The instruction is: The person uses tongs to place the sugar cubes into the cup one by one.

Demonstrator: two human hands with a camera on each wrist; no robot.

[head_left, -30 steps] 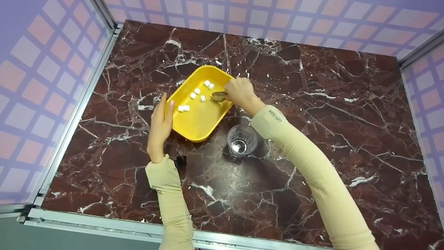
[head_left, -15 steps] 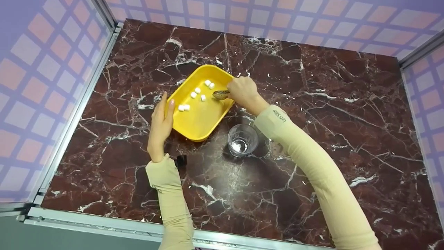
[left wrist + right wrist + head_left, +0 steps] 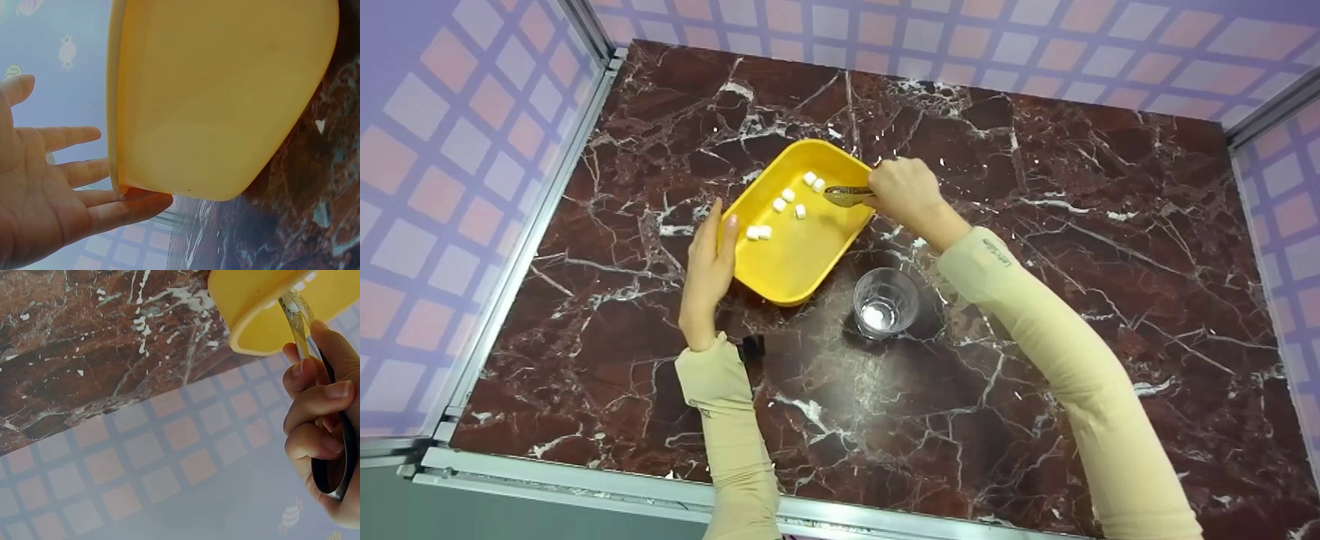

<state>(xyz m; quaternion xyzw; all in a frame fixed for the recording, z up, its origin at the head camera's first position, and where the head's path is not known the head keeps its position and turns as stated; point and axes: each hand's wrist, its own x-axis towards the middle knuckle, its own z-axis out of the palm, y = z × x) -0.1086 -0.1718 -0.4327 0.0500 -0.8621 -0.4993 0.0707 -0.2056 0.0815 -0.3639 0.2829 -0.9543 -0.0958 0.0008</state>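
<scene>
In the head view a yellow plastic basin (image 3: pixel 799 255) holds several small white marshmallows (image 3: pixel 800 211). My left hand (image 3: pixel 706 274) rests against its left side; the left wrist view shows the fingers (image 3: pixel 126 211) fairly straight at the rim. Over the basin's right rim, my right hand (image 3: pixel 911 196) grips metal tongs (image 3: pixel 847 196), their tips inside the basin, above its floor. The right wrist view shows fingers curled round the dark-edged handle (image 3: pixel 329 489) and a whitish bit between the tong tips, probably a marshmallow. A clear glass (image 3: pixel 885 304) stands upright below the right hand.
The dark red marbled tabletop (image 3: pixel 1035 172) spreads around the basin and glass. Patterned panels (image 3: pixel 960 45) enclose the back and sides, with a metal rail (image 3: pixel 585 480) along the front edge. A small black object (image 3: pixel 751 347) is at the left wrist.
The right hand with the tongs has moved right and slightly upward in the head view, the tips drawing away from the marshmallows. The left hand and the glass have hardly moved.
</scene>
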